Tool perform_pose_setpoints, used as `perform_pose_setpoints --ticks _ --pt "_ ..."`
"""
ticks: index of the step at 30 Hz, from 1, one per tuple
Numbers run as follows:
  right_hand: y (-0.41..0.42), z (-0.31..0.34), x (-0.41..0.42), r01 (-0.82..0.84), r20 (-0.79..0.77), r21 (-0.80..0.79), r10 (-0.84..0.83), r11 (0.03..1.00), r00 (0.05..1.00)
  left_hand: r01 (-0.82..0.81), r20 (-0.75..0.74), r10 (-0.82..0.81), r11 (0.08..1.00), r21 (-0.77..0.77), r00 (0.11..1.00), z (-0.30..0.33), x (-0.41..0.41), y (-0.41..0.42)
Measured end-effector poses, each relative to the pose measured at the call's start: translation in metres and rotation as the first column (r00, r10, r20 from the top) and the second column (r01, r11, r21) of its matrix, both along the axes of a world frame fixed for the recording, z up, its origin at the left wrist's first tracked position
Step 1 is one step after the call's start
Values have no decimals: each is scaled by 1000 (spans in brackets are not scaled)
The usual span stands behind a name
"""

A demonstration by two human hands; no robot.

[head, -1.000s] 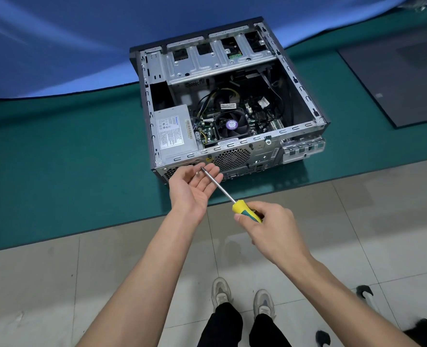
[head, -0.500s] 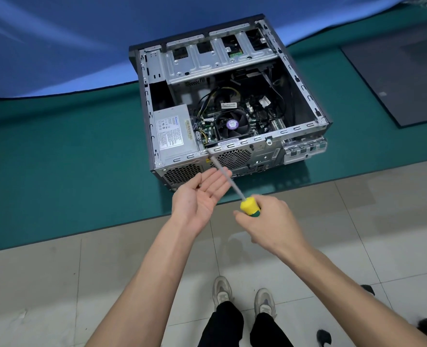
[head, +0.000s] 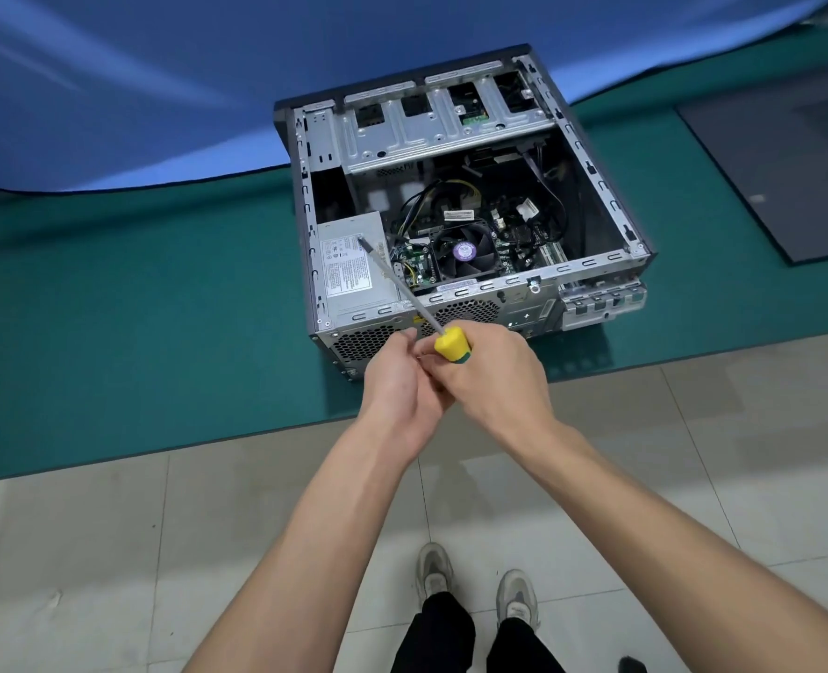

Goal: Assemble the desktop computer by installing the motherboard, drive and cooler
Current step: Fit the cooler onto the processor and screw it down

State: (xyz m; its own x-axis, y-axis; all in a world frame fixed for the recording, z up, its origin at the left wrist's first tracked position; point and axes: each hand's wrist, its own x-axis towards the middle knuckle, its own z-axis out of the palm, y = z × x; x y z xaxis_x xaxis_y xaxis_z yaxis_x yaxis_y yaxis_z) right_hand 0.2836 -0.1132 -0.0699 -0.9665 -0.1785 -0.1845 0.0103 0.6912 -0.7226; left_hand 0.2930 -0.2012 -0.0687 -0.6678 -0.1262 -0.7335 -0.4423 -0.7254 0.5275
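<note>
Now the right hand (head: 494,381) is gripping the yellow handle of the screwdriver (head: 452,345), a light, stiff tool; the left hand (head: 397,386) is curling beside it, near the computer case (head: 596,269).

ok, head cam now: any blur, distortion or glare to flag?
Head view: wide-angle bend along the green mat edge; slight motion blur on the screwdriver shaft and both hands; computer case interior sharp; soft case shadow on the mat; no harsh glare.
</note>
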Motion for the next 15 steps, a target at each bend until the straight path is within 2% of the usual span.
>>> perform_pose_setpoints --ticks 4,7,11,15 --pt "0 -1 1 -47 12 56 46 997 999 24 31 -23 998 -56 999 1 0 2" --pt "4 -3 -2 -22 120 -91 32 996 992 96 7 -96 995 -38 995 5 1 2" --pt "9 -4 -6 134 192 -256 -86 957 978 99 -29 -99 995 14 995 4 6 1" --pt "14 -6 -9 236 217 -288 -177 928 960 60 -34 -58 996 63 998 2 11 6"
